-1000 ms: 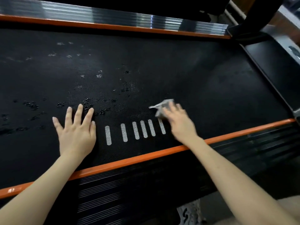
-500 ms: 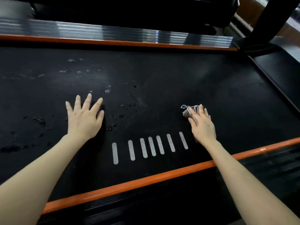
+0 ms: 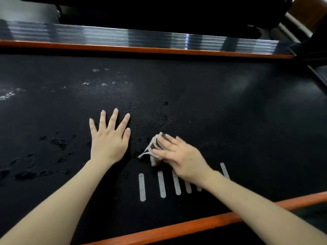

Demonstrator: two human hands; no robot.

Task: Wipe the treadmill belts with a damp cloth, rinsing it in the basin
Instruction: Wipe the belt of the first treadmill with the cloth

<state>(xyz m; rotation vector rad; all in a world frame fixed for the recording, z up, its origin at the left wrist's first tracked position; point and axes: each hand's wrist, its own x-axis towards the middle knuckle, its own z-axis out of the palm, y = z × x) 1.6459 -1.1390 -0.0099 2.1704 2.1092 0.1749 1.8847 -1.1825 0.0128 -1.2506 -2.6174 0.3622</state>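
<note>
Your right hand (image 3: 178,156) lies flat-fingered on top of the cloth (image 3: 152,149), pressing it onto the belt (image 3: 230,112) rather than curling round it. The fingers are blurred, so you cannot count on a firm hold. The cloth is bunched small, just beyond the white stripes (image 3: 161,183), with a loose loop trailing towards your left hand (image 3: 108,140). That hand rests just beside it, palm down, fingers spread, holding nothing.

The likeliest trouble is the cloth slipping out from under your palm: with only downward pressure on so small a wad, a quick stroke could leave it behind, or the trailing loop could drag wet dirt back over belt you have already covered. Your two hands are close, so a stroke further left would likely run the cloth into your left thumb. If you are leaning on that left hand, the belt may shift under it, and the damp texture would make a slip easier.

Dark wet patches (image 3: 58,142) sit left of your left hand, and pale specks (image 3: 7,95) lie at the far left edge. A small cloth may only smear them unless it is rinsed first.

No basin or other container is in view, so you cannot judge from here where it stands or what it holds. Past the belt run the far orange strip (image 3: 141,49) and the silver rail (image 3: 123,36).
</note>
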